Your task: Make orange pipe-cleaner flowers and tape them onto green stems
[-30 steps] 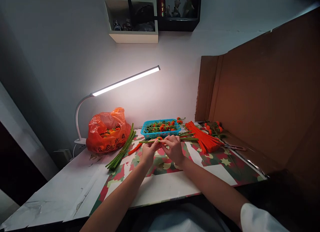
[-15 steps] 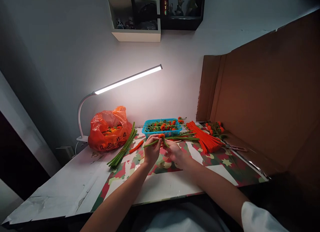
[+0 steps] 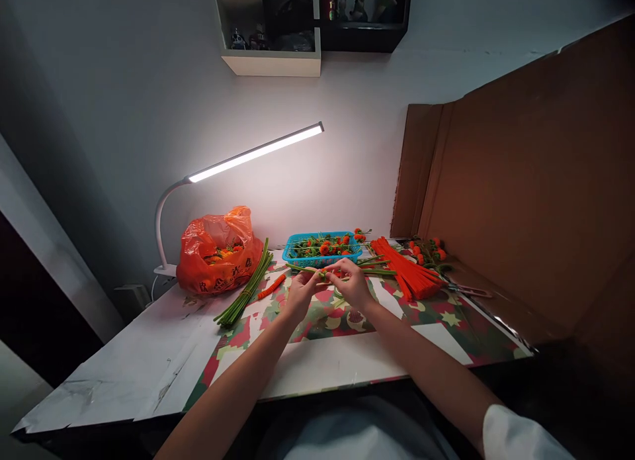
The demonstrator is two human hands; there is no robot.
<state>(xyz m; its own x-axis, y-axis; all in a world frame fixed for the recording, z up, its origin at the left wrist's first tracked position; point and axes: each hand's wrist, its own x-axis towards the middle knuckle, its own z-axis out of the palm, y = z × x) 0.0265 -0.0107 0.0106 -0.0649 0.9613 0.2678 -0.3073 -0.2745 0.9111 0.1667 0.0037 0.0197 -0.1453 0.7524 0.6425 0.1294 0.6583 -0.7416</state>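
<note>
Close together over the middle of the table, my left hand (image 3: pixel 300 293) and my right hand (image 3: pixel 354 288) pinch a green pipe cleaner (image 3: pixel 301 269) between their fingertips. Its free end points left past my left thumb. A bit of orange shows among my fingers; its shape is mostly hidden. Left of my hands lie an orange fuzzy piece (image 3: pixel 271 287) and a bound bundle of green pipe cleaners (image 3: pixel 243 296). Behind them stands a blue basket (image 3: pixel 284 255) of orange flowers with green stems (image 3: pixel 325 249). A bundle of red-orange pipe cleaners (image 3: pixel 411 276) rests to the right.
An orange plastic bag (image 3: pixel 211 275) with orange pieces inside stands at the back left, beside a lit lamp (image 3: pixel 258 151). More orange flowers (image 3: pixel 430 253) and scissors (image 3: pixel 473 291) lie at the right, near a tall cardboard panel (image 3: pixel 520 195). Shelves (image 3: pixel 272 65) hang above.
The orange flower head that stood up at my left fingertips is now mostly hidden. My right hand has risen, its fingers now bent over the green piece. The view has shifted slightly.
</note>
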